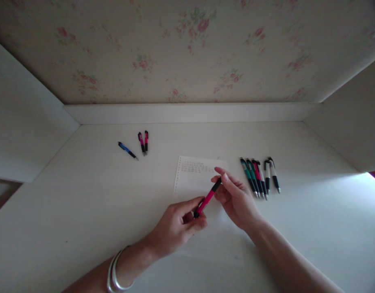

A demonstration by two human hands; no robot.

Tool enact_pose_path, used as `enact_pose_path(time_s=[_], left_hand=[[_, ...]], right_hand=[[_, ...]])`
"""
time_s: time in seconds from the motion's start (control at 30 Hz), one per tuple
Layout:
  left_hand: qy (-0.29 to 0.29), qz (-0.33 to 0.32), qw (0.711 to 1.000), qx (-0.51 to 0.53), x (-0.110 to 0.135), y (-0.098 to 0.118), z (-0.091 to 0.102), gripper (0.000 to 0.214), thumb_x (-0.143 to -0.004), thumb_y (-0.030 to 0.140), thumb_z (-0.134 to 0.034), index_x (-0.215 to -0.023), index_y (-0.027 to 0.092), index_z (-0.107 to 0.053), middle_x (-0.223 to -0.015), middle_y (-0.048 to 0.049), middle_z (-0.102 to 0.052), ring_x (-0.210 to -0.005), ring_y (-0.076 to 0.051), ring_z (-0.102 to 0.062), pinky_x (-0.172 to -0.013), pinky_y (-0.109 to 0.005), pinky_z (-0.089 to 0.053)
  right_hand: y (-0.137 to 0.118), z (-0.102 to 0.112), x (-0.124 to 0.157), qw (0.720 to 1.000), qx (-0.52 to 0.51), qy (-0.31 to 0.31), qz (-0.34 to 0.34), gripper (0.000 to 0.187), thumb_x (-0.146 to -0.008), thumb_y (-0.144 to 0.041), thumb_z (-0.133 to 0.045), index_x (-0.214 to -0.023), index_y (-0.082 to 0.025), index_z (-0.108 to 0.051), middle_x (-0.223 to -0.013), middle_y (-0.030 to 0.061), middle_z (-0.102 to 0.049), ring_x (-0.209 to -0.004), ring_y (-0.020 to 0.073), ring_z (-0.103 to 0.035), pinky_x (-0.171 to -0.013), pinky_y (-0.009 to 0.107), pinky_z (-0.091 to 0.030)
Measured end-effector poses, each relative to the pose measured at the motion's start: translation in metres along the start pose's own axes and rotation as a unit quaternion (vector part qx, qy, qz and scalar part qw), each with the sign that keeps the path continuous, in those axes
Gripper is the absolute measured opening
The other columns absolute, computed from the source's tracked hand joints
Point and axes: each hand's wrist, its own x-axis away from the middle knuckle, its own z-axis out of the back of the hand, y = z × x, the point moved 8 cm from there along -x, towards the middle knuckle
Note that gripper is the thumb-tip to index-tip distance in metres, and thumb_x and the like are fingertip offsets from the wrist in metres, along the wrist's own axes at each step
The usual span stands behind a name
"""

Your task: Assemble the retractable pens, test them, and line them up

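Observation:
Between my two hands, above the lower part of a sheet of paper, is a pink and black pen [209,200], tilted up to the right. My left hand [179,226] grips its clip end between thumb and fingers. At the other end, my right hand [234,197] pinches the black grip section, with its thumb on top; the tip is hidden by the fingers. Under and behind the hands lies the ring-holed paper [187,179], with several lines of handwriting near its top.
To the right lies a group of pens, including a green pen [247,172], a pink pen [256,170] and a white pen [274,171]. A blue pen [125,149], a purple pen [141,141] and another pink pen [146,140] lie at the back left. White panels border the desk [92,195].

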Motion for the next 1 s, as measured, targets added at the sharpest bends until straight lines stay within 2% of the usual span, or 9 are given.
enact_pose_path(time_s=[0.1,0.2,0.33,0.43,0.57,0.7,0.8,0.87,1.0], left_hand=[[-0.019,-0.077,0.997,-0.019,0.003,0.004,-0.006,0.07,-0.086,0.04,-0.072,-0.148,0.025,-0.042,-0.101,-0.0054,-0.068,-0.062,-0.008,-0.051,-0.061,-0.021,-0.047],[-0.05,-0.191,0.977,-0.08,0.01,0.015,-0.015,0.051,-0.086,0.041,-0.072,-0.132,0.021,-0.062,-0.103,-0.0099,-0.07,-0.064,-0.01,-0.054,-0.06,-0.021,-0.049],[-0.029,-0.239,0.961,-0.137,0.015,0.024,-0.014,0.037,-0.094,0.041,-0.062,-0.121,0.016,-0.068,-0.094,-0.0108,-0.07,-0.061,-0.011,-0.058,-0.061,-0.022,-0.052],[0.0,-0.289,0.933,-0.215,0.024,0.036,-0.015,0.03,-0.099,0.028,-0.054,-0.124,0.017,-0.065,-0.094,-0.011,-0.071,-0.074,-0.016,-0.065,-0.071,-0.025,-0.056],[0.049,-0.331,0.896,-0.292,0.034,0.046,-0.016,0.026,-0.101,0.021,-0.048,-0.121,0.019,-0.065,-0.093,-0.0092,-0.072,-0.082,-0.017,-0.068,-0.077,-0.026,-0.057],[0.058,-0.338,0.889,-0.303,0.034,0.048,-0.016,0.024,-0.101,0.033,-0.051,-0.118,0.021,-0.062,-0.091,-0.0068,-0.072,-0.08,-0.017,-0.069,-0.076,-0.025,-0.056],[0.032,-0.352,0.886,-0.3,0.034,0.048,-0.017,0.044,-0.097,0.05,-0.05,-0.134,0.025,-0.049,-0.096,-0.0062,-0.071,-0.085,-0.018,-0.069,-0.079,-0.028,-0.055],[0.029,-0.369,0.879,-0.301,0.035,0.048,-0.018,0.058,-0.096,0.057,-0.049,-0.143,0.026,-0.036,-0.105,-0.0087,-0.07,-0.09,-0.021,-0.068,-0.083,-0.032,-0.055],[0.078,-0.341,0.861,-0.369,0.03,0.042,-0.014,0.047,-0.098,0.023,-0.05,-0.144,0.021,-0.037,-0.117,-0.0124,-0.068,-0.103,-0.025,-0.065,-0.095,-0.043,-0.049]], right_hand=[[0.002,0.0,-0.001,1.0,0.003,0.015,-0.013,0.055,-0.079,-0.035,-0.08,-0.13,-0.029,-0.062,-0.079,-0.0015,-0.073,-0.044,0.0041,-0.045,-0.042,0.017,-0.039],[0.004,0.002,0.0,0.999,0.026,0.019,0.0,0.069,-0.082,-0.036,-0.077,-0.144,-0.036,-0.047,-0.081,-0.002,-0.075,-0.046,0.0062,-0.049,-0.044,0.018,-0.042],[0.007,0.001,0.0,0.996,0.085,-0.006,0.034,0.029,-0.082,-0.038,-0.077,-0.109,-0.026,-0.074,-0.084,0.0015,-0.075,-0.049,0.0076,-0.052,-0.047,0.021,-0.044],[0.008,0.0,0.001,0.992,0.113,-0.023,0.047,0.015,-0.082,-0.036,-0.077,-0.091,-0.024,-0.078,-0.085,0.0022,-0.074,-0.052,0.0079,-0.052,-0.048,0.022,-0.043],[0.008,-0.002,0.003,0.988,0.139,-0.046,0.046,0.011,-0.084,-0.035,-0.074,-0.088,-0.025,-0.078,-0.086,0.0024,-0.073,-0.055,0.0096,-0.052,-0.051,0.024,-0.043],[0.006,-0.01,0.008,0.981,0.161,-0.102,0.035,0.017,-0.091,-0.031,-0.063,-0.101,-0.028,-0.077,-0.097,0.0039,-0.074,-0.063,0.0131,-0.059,-0.063,0.029,-0.05],[0.003,-0.015,0.012,0.971,0.193,-0.133,0.04,0.025,-0.09,-0.025,-0.056,-0.106,-0.028,-0.075,-0.102,0.0052,-0.074,-0.068,0.0159,-0.063,-0.071,0.033,-0.053],[-0.004,-0.013,0.009,0.966,0.221,-0.11,0.074,0.024,-0.085,-0.021,-0.062,-0.104,-0.029,-0.074,-0.1,0.004,-0.074,-0.067,0.0154,-0.062,-0.067,0.031,-0.052],[-0.017,-0.001,-0.005,0.965,0.226,-0.039,0.131,0.019,-0.078,-0.02,-0.073,-0.095,-0.028,-0.069,-0.088,0.0,-0.071,-0.057,0.0108,-0.054,-0.051,0.024,-0.045]])
